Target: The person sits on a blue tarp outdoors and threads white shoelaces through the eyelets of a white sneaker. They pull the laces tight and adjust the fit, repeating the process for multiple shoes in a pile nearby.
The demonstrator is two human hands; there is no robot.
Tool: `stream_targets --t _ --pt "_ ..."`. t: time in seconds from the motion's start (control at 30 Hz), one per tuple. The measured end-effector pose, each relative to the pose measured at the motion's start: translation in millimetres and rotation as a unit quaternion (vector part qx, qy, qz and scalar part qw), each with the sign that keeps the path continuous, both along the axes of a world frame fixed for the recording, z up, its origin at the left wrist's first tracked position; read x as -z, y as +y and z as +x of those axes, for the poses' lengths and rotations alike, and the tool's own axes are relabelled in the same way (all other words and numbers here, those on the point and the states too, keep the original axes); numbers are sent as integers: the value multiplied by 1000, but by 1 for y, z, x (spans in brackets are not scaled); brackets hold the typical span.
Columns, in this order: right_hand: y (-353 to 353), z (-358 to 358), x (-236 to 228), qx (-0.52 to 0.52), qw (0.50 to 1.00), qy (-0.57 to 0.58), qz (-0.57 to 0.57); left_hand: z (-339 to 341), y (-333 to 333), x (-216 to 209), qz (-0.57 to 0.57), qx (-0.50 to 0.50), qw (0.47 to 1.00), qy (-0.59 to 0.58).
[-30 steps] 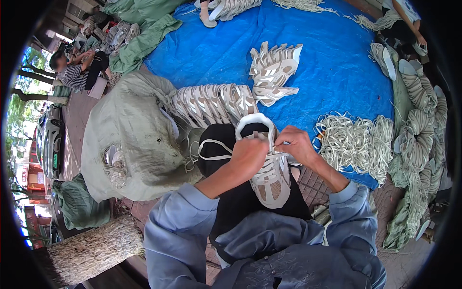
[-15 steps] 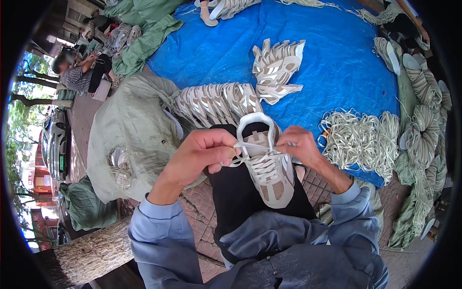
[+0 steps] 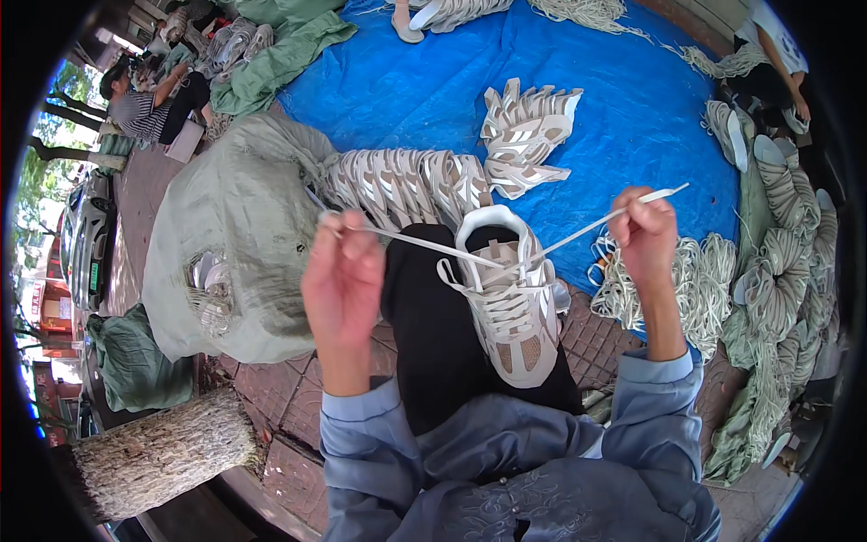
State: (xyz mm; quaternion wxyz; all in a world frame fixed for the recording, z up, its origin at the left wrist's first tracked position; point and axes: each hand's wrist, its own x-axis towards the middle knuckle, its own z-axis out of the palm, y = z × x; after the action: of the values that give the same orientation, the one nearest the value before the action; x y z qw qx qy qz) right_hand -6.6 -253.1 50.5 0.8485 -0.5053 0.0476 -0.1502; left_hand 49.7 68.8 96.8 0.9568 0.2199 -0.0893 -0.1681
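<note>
A beige sneaker (image 3: 510,303) rests on the person's lap over a black cloth (image 3: 433,334). The left hand (image 3: 343,275) pinches one end of a white lace (image 3: 424,242) out toward nine o'clock; the right hand (image 3: 646,237) grips the other end toward two o'clock. Just past the shoe at twelve o'clock lies a row of pale uppers (image 3: 406,181) on a blue tarp (image 3: 623,99).

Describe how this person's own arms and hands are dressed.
Both forearms wear long, slate blue-grey sleeves of soft cloth, each ending in a plain cuff at the wrist. The left hand and right hand are bare: no gloves, and no rings, watch or bands that can be made out.
</note>
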Motion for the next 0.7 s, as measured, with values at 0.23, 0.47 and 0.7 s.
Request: stream_targets --t 0.23,0.47,0.7 --pt "-82 7 8 68 997 -17 -14 53 102 57 227 -252 939 55" --pt "-152 8 34 197 841 42 -502 66 135 77 457 -277 842 70" --pt "-192 -2 50 213 976 38 39 88 127 73 176 -328 907 197"
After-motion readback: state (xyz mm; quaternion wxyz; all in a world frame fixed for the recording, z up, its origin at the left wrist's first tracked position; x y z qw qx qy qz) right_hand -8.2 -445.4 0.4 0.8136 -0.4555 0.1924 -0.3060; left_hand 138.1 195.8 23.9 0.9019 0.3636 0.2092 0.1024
